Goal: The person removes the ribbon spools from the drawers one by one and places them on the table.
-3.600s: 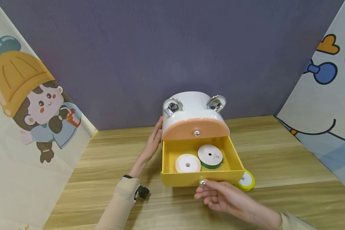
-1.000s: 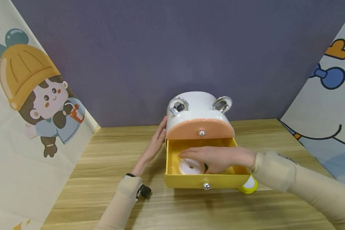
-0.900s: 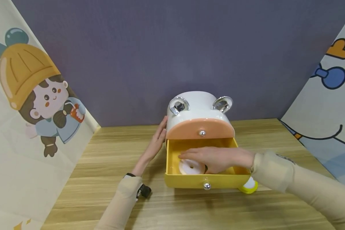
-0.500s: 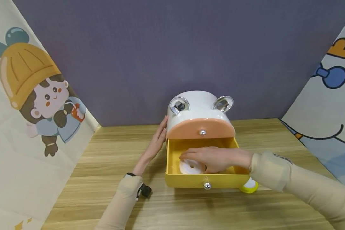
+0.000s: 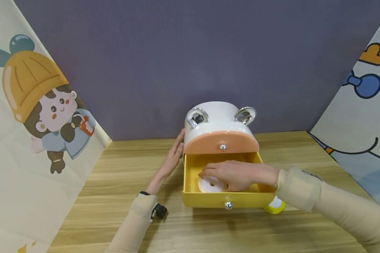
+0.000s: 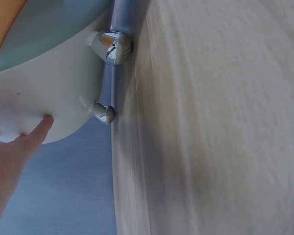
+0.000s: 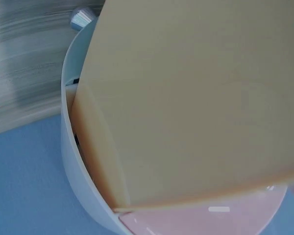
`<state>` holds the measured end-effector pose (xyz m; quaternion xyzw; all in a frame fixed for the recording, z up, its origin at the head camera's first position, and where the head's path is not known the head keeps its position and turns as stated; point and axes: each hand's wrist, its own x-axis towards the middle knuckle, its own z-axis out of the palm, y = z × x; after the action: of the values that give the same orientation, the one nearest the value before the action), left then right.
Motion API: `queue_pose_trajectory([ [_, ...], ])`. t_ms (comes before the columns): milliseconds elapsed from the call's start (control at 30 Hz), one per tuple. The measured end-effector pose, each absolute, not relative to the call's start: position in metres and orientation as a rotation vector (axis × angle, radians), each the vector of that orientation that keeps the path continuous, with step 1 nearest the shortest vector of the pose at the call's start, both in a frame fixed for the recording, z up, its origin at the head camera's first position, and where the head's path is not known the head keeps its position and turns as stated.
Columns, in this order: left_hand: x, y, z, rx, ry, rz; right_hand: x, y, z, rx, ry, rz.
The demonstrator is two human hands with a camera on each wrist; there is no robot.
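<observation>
A white case (image 5: 216, 114) with two silver ears stands at the back. Its lower yellow drawer (image 5: 206, 200) is pulled out. Flat against the case's left side, my left hand (image 5: 171, 158) rests with straight fingers; the left wrist view shows a fingertip (image 6: 48, 120) on the white wall. Inside the drawer, my right hand (image 5: 234, 174) reaches palm down, fingers bent over the far edge of a white ribbon spool (image 5: 210, 186), thumb low at its right. It covers the green ribbon spool. I cannot tell whether it grips a spool.
The case's peach upper drawer (image 5: 221, 138) is closed. A yellow-rimmed ribbon spool (image 5: 274, 205) lies on the wooden table (image 5: 130, 165) by the drawer's right front corner. Behind the case rises a dark wall (image 5: 152, 70); printed panels (image 5: 6, 151) flank the table.
My right hand has left the lower drawer's knob and moved into the drawer over the spools, staying almost still for the last second. The left hand keeps its place on the case.
</observation>
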<state>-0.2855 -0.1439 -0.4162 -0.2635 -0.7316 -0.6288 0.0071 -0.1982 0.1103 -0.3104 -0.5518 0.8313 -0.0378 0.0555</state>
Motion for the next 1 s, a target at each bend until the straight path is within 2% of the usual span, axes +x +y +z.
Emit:
queue_pose_trajectory([
  [500, -0.283, -0.144, -0.412, -0.813, -2.301, -1.968, -0.192, 0.112, -0.277, -1.651, 2.581, -0.21],
  [800, -0.264, -0.143, -0.387, -0.818, -2.331, -1.966, -0.185, 0.119, -0.258, -1.635, 2.61, -0.308],
  [1000, -0.272, -0.142, -0.4, -0.815, -2.311, -1.955, -0.177, 0.13, -0.25, -1.625, 2.65, -0.33],
])
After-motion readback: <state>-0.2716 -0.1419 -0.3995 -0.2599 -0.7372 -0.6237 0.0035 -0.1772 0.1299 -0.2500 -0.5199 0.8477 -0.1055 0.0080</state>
